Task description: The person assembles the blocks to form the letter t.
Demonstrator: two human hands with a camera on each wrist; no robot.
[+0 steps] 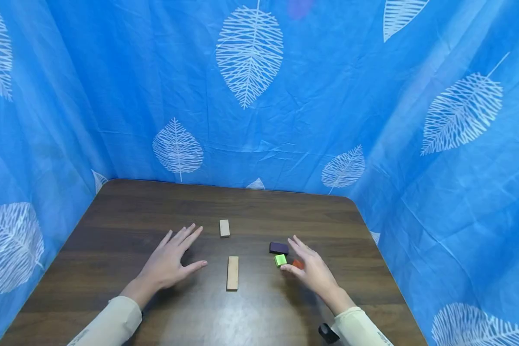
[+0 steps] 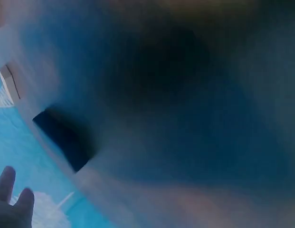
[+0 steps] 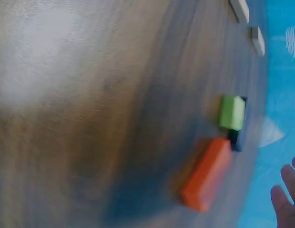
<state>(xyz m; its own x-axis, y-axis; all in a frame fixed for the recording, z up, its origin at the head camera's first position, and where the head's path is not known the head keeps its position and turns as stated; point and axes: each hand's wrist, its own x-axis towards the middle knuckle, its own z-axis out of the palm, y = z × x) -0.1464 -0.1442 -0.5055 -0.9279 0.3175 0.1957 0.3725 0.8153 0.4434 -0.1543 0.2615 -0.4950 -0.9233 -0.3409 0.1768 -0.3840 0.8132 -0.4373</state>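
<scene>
My left hand [image 1: 166,262] hovers over the left side of the table with its fingers spread. The left wrist view has a dark block [image 2: 64,140] near that hand, mostly hidden by it from the head. On the right, my right hand [image 1: 315,271] is held over an orange block [image 3: 206,175], its fingers extended and thumb apart. A bright green block [image 1: 280,260] sits by the thumb tip, beside a dark purple block [image 1: 278,248]. Neither hand holds anything.
Between the hands lies a long pale wooden block [image 1: 232,274], with a shorter pale block [image 1: 224,228] farther back. The brown wooden table [image 1: 155,202] ends at a blue curtain [image 1: 294,96] with white leaf prints, which surrounds its back and sides.
</scene>
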